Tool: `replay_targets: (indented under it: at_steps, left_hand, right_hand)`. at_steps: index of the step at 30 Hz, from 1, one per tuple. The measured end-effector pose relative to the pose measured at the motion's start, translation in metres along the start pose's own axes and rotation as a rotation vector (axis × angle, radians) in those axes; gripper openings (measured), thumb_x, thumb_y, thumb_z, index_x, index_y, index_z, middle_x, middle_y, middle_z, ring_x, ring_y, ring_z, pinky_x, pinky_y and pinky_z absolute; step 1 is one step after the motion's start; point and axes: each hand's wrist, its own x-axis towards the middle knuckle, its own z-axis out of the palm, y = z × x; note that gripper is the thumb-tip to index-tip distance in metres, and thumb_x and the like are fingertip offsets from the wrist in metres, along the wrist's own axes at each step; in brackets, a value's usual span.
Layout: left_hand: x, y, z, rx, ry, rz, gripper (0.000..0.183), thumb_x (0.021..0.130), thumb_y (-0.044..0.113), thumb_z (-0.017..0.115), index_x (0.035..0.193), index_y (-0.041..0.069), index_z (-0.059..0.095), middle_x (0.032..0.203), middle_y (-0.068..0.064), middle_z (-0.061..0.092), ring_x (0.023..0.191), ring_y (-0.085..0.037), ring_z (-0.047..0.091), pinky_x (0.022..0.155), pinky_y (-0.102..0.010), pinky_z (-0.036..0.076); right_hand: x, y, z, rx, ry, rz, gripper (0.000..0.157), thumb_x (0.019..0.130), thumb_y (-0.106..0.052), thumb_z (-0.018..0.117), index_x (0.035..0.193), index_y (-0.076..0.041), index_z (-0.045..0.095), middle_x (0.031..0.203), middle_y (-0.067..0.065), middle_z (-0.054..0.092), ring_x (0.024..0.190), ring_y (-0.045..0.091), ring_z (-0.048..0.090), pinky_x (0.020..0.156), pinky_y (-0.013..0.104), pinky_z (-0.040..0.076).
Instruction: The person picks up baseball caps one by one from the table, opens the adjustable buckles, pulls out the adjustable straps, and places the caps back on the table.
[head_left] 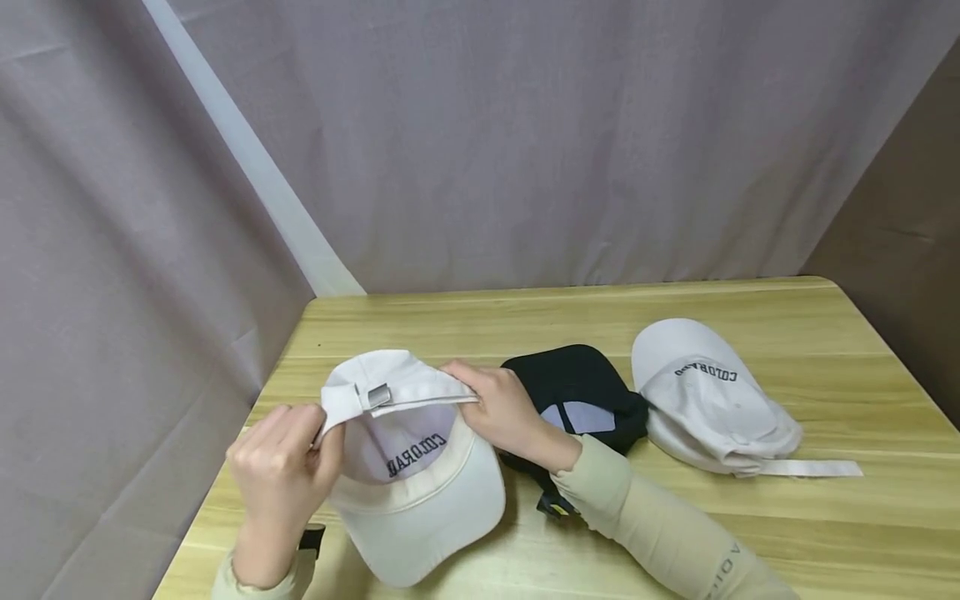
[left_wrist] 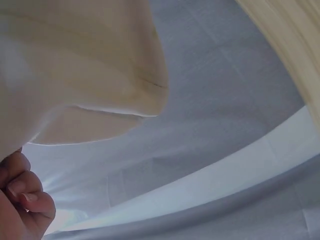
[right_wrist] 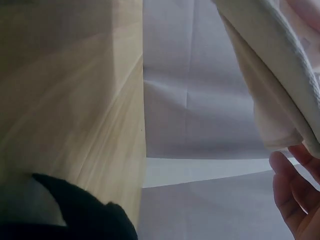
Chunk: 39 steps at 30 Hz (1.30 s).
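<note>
A white baseball cap [head_left: 427,517] is held up above the table, its inside toward me and its brim pointing down. The lettering COLORADO reads mirrored through the crown. My left hand [head_left: 281,462] grips the strap at the cap's back left, close to a metal buckle [head_left: 378,396]. At the right end of the back band, my right hand [head_left: 510,412] pinches the edge between thumb and fingers. In the left wrist view the cap [left_wrist: 85,70] fills the upper left, above curled fingers [left_wrist: 32,200]. The right wrist view has the cap's edge [right_wrist: 280,70] at the upper right.
A black cap [head_left: 573,375] lies on the wooden table [head_left: 862,375], partly behind my right forearm. Right of it lies another white COLORADO cap [head_left: 712,408], its loose strap [head_left: 813,468] stretched out to the right. Grey curtains [head_left: 562,150] hang behind and at the left.
</note>
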Motion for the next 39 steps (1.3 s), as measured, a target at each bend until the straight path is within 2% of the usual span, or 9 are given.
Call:
replay_targets:
  at_steps: [3,8,12,16,20,24,30,35,39]
  left_hand:
    - [-0.001,-0.001,-0.002,-0.036,-0.028,0.006,0.032,0.081,0.009,0.05,0.055,0.015,0.032,0.051,0.008,0.025,0.045,-0.008,0.019,0.042,-0.023,0.009]
    - [-0.009,-0.004,-0.002,-0.121,-0.207,0.023,0.033,0.087,0.014,0.054,0.059,0.018,0.038,0.055,0.011,0.035,0.049,-0.005,0.028,0.042,-0.021,0.019]
    - [-0.01,-0.003,0.0,-0.068,-0.286,0.031,0.032,0.088,0.023,0.058,0.061,0.018,0.042,0.056,0.011,0.038,0.049,-0.005,0.029,0.041,-0.021,0.021]
    - [-0.008,0.0,0.002,-0.021,-0.307,0.084,0.033,0.091,0.024,0.057,0.062,0.016,0.044,0.055,0.008,0.037,0.046,-0.009,0.03,0.041,-0.024,0.021]
    - [-0.005,0.002,0.001,-0.029,-0.292,0.132,0.036,0.095,0.019,0.053,0.061,0.015,0.04,0.053,0.007,0.033,0.047,-0.009,0.025,0.041,-0.022,0.018]
    - [-0.002,0.002,-0.003,-0.024,-0.284,0.161,0.036,0.095,0.015,0.051,0.061,0.015,0.04,0.052,0.007,0.034,0.046,-0.008,0.025,0.041,-0.021,0.018]
    - [-0.002,0.002,-0.01,-0.019,-0.321,0.193,0.039,0.101,0.023,0.051,0.064,0.013,0.045,0.055,0.005,0.043,0.045,-0.013,0.034,0.04,-0.026,0.025]
    - [-0.003,0.001,-0.009,-0.005,-0.353,0.136,0.036,0.098,0.021,0.052,0.063,0.015,0.043,0.054,0.007,0.039,0.045,-0.011,0.033,0.04,-0.026,0.024]
    - [-0.003,0.0,-0.008,0.036,-0.345,0.049,0.034,0.092,0.019,0.052,0.061,0.018,0.037,0.052,0.009,0.032,0.044,-0.009,0.026,0.039,-0.025,0.017]
  right_hand:
    - [0.001,0.001,-0.003,0.036,-0.012,0.008,0.032,0.086,0.009,0.058,0.108,-0.012,0.07,0.103,0.004,0.075,0.084,0.013,0.069,0.076,0.034,0.057]
    - [0.004,0.001,-0.009,0.178,0.005,0.071,0.026,0.091,0.01,0.06,0.103,-0.011,0.071,0.101,0.003,0.074,0.084,0.011,0.066,0.079,0.033,0.056]
    - [0.008,-0.004,-0.01,0.245,-0.029,0.06,0.027,0.092,0.01,0.058,0.105,-0.009,0.07,0.102,0.004,0.074,0.085,0.011,0.065,0.08,0.031,0.056]
    - [0.011,-0.007,-0.007,0.248,-0.044,0.047,0.03,0.09,0.012,0.056,0.107,-0.008,0.07,0.104,0.006,0.074,0.081,0.011,0.062,0.077,0.03,0.054]
    - [0.01,-0.004,-0.007,0.17,-0.022,0.028,0.032,0.087,0.013,0.058,0.107,-0.009,0.07,0.105,0.005,0.074,0.082,0.012,0.065,0.077,0.03,0.055]
    - [0.008,0.003,-0.01,0.093,-0.009,-0.038,0.03,0.088,0.01,0.061,0.108,-0.01,0.071,0.106,0.004,0.075,0.093,0.016,0.071,0.082,0.032,0.057]
    - [0.01,0.013,-0.016,0.06,-0.03,-0.157,0.03,0.087,0.01,0.061,0.109,-0.007,0.071,0.104,0.006,0.074,0.094,0.02,0.072,0.081,0.034,0.058]
    - [0.015,0.016,-0.019,0.062,-0.1,-0.098,0.021,0.091,0.005,0.066,0.106,-0.009,0.072,0.105,0.004,0.073,0.098,0.02,0.07,0.084,0.034,0.056]
    - [0.016,0.014,-0.023,0.009,-0.214,-0.032,0.019,0.092,-0.016,0.075,0.112,-0.014,0.072,0.108,-0.002,0.071,0.105,0.017,0.064,0.096,0.04,0.048]
